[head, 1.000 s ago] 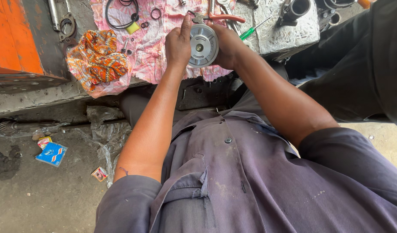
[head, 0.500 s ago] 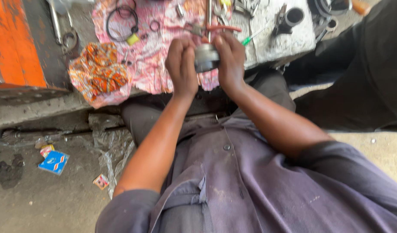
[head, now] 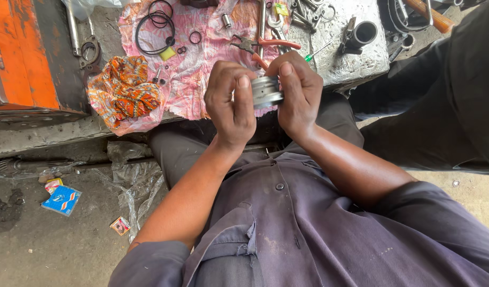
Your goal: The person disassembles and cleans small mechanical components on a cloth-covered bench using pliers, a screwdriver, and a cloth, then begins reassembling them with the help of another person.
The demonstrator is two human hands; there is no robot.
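Grooved metal cylinder (head: 266, 91), piston-like, upper centre of frame, gripped between both hands above lap. Left hand (head: 231, 103) clasps its left side, thumb up alongside. Right hand (head: 296, 93) wraps right side, fingers curled over top. Behind hands: pink cloth (head: 202, 58) with black rubber rings (head: 155, 26), red-handled pliers (head: 265, 45). Orange patterned rag (head: 125, 93) upper left. Small part near thumbs possibly a ring; unclear.

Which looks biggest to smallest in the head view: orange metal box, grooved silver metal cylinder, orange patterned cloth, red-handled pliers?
1. Orange metal box, partly cut off by the frame.
2. Orange patterned cloth.
3. Red-handled pliers and grooved silver metal cylinder: unsure, as the cylinder is nearer the camera and partly covered.
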